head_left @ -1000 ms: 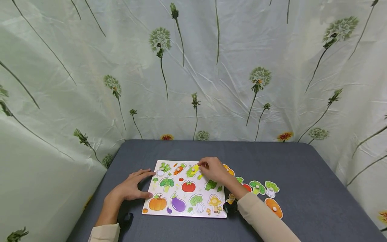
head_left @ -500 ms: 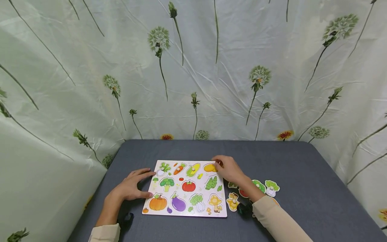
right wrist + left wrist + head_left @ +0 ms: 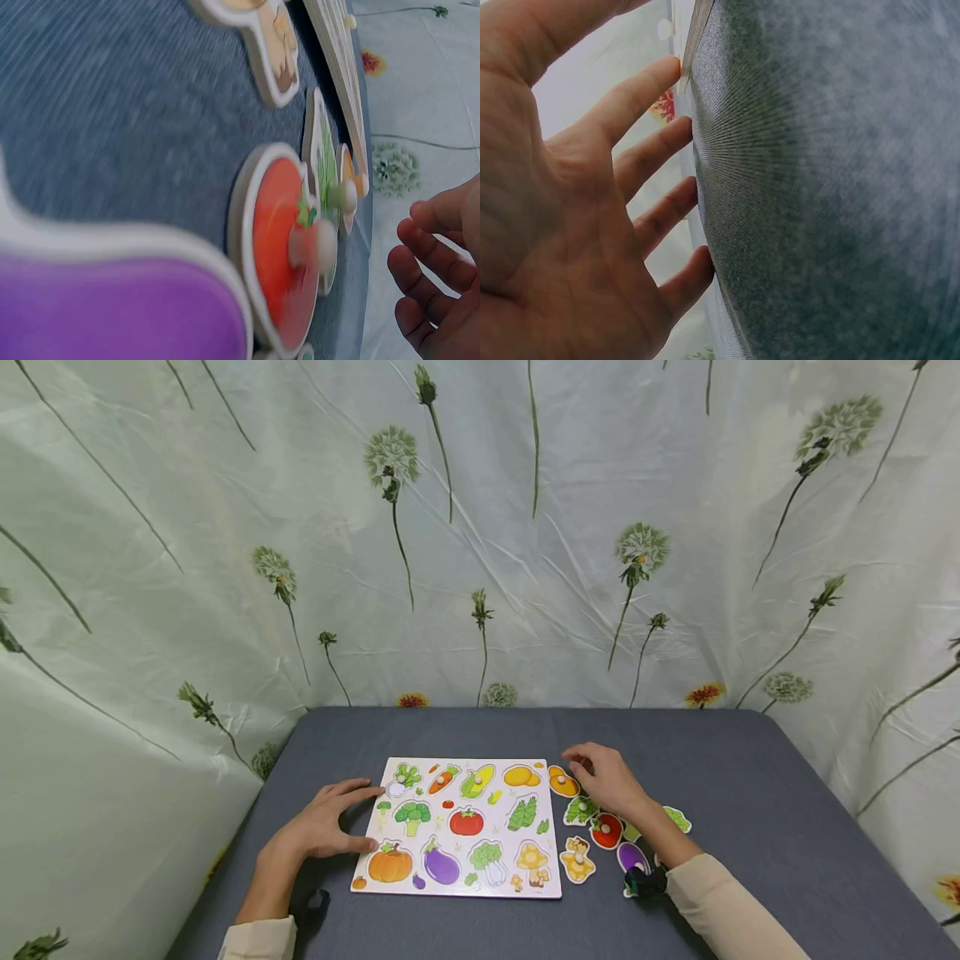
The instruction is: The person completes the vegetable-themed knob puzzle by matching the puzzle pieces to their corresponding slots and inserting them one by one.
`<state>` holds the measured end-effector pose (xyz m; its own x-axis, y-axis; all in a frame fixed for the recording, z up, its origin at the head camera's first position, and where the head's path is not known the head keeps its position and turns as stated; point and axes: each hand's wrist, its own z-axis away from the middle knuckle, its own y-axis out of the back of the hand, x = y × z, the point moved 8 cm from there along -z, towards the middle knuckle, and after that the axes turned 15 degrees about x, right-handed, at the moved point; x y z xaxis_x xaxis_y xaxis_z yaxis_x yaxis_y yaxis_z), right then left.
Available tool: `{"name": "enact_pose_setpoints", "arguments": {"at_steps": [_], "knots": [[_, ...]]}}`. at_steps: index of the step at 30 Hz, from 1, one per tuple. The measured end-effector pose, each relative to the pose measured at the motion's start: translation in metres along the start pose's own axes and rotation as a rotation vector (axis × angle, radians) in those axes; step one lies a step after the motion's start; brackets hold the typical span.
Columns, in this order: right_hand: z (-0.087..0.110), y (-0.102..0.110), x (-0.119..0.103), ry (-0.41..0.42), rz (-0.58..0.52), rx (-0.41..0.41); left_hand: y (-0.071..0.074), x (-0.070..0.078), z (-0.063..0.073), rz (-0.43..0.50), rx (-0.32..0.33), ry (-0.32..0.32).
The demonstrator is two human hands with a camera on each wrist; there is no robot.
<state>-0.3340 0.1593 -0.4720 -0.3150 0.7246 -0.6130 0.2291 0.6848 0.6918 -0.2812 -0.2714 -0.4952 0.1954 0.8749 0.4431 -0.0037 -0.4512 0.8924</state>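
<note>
A white vegetable puzzle board (image 3: 431,893) lies on the dark table. My left hand (image 3: 326,818) rests with spread fingers at its left edge; in the left wrist view, the index fingertip (image 3: 671,69) meets the board's edge. Past the board's right side, my right hand (image 3: 609,783) hovers, fingers loosely bent and holding nothing. Nearest to it is a yellow-orange potato piece (image 3: 562,783). Knobbed radish (image 3: 406,775), carrot (image 3: 441,782) and corn (image 3: 476,783) pieces sit in the board's top row.
Right of the board lie a green leafy piece (image 3: 577,812), a tomato piece (image 3: 281,247), a mushroom piece (image 3: 576,863) and an eggplant piece (image 3: 112,307). Others are partly hidden under the right forearm. A flower-printed curtain (image 3: 450,652) hangs behind the table.
My right hand has let go of the corn piece and moved right, off the board, to beside the potato piece. My left hand has stayed at the board's edge.
</note>
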Motion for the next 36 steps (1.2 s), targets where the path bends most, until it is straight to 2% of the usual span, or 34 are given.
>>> {"name": "enact_pose_setpoints", "arguments": {"at_steps": [12, 27, 36], "knots": [[0.002, -0.001, 0.012, 0.004, 0.020, -0.043, -0.005, -0.010, 0.001, 0.006, -0.012, 0.037], [0.003, -0.021, 0.012, 0.033, -0.019, -0.177, -0.003, -0.006, 0.000, 0.022, -0.017, 0.041], [0.004, -0.022, 0.009, 0.059, -0.023, -0.187, -0.004, -0.004, -0.001, 0.018, -0.013, 0.051]]}}
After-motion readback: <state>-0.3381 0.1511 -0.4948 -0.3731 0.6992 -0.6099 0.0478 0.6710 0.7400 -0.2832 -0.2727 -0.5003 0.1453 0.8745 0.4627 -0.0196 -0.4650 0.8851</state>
